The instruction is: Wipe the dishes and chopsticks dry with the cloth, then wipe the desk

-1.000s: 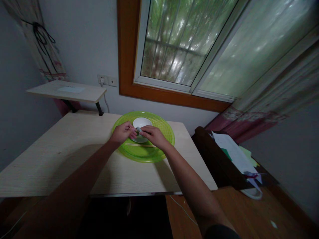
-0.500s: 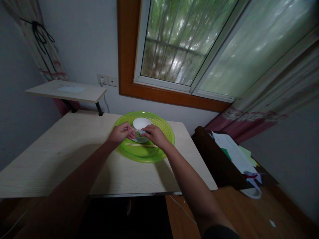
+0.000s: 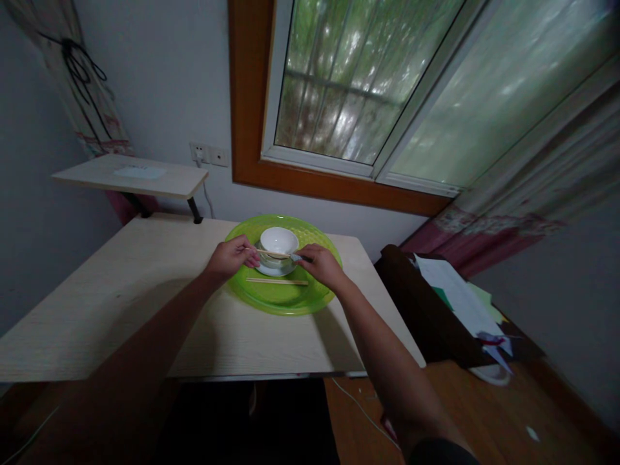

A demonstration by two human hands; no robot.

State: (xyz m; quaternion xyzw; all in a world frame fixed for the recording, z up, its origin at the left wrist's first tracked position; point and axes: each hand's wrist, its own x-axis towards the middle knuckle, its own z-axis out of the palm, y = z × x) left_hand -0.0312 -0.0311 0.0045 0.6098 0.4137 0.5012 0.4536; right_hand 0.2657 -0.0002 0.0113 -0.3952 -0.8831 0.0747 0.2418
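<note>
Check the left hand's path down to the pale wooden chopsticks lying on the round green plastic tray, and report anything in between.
Nothing visible stands between the left hand and the pale wooden chopsticks lying on the round green plastic tray; the white bowl sits beyond them.

single head-worn view, facing forward and down, table (image 3: 111, 290) near, window (image 3: 349, 84) beyond
</note>
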